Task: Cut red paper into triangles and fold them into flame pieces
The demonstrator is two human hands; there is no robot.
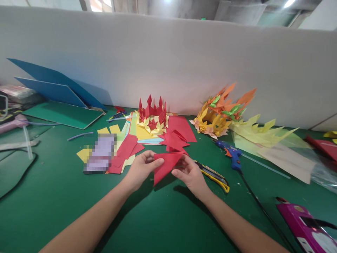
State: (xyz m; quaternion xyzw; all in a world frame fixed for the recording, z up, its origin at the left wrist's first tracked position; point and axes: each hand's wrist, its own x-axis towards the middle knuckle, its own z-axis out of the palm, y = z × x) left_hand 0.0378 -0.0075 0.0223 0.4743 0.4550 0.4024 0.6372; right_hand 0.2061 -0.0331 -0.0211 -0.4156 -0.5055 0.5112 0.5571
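A folded piece of red paper [167, 163], triangular in outline, is held up above the green table between both hands. My left hand [144, 168] pinches its left edge, thumb on the near face. On the other side, my right hand [191, 175] has its fingers behind the paper's right corner, with the thumb bent close to it. Just beyond lie folded red paper pieces [174, 141]. Red paper strips [123, 153] are stacked left of my left hand. A yellow and black utility knife [214, 175] lies right of my right hand.
A red and yellow paper crown [152, 117] stands at the back, with an orange paper crown [223, 109] to its right. A blue glue gun [231, 154] trails a cable toward me. At right front is a magenta device [302, 225]; blue boards [58, 88] lean at the left.
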